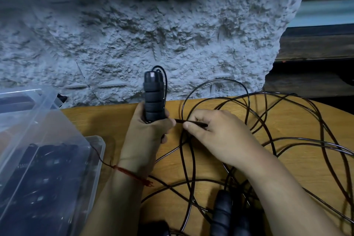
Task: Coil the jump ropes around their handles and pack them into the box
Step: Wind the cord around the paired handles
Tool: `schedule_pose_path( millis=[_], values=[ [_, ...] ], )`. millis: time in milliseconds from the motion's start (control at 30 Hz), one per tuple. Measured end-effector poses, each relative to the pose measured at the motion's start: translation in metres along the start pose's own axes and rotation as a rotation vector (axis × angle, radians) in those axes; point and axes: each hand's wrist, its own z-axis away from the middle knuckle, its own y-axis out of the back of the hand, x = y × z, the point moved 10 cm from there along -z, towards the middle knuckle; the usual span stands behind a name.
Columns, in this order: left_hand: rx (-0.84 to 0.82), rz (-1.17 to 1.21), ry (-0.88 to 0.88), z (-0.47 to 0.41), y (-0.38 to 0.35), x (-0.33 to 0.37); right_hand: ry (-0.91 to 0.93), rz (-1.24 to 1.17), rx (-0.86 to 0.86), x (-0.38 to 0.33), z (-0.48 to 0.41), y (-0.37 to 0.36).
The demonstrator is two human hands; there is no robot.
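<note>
My left hand (pixel 147 136) grips a black ribbed jump-rope handle (pixel 154 97) upright above the wooden table (pixel 107 119). A thin black rope runs from the handle's top and down its side. My right hand (pixel 216 132) pinches the black rope (pixel 180 121) just right of the handle, stretched taut between both hands. Loose loops of rope (pixel 268 120) sprawl over the right half of the table. More black handles (pixel 224 210) lie near the front edge. The clear plastic box (pixel 95 151) at the left holds several black jump ropes (pixel 44 174).
The box's clear lid (pixel 28 109) leans open behind it at the far left. A rough grey stone wall (pixel 153 34) rises right behind the table. A red string bracelet (pixel 130 173) circles my left wrist.
</note>
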Motion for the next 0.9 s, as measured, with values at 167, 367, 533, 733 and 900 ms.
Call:
schedule_pose_path(
  millis=[167,367,533,733,900],
  values=[
    [0.01,-0.291,-0.092,0.01,-0.01,0.014,0.0,0.043,0.023,0.002,0.0,0.004],
    [0.099,-0.538,-0.196,0.009,-0.005,0.018,0.046,0.071,-0.011,-0.019,0.005,0.006],
    [0.16,-0.705,-0.2,0.004,0.007,0.008,0.217,0.151,-0.117,-0.057,0.015,-0.013],
    [-0.007,-0.874,-0.139,0.005,-0.009,-0.002,0.289,0.223,0.038,-0.055,0.013,0.011],
    [-0.197,-1.102,-0.229,0.009,-0.031,-0.012,0.305,0.185,0.18,-0.044,0.012,0.031]
  ],
)
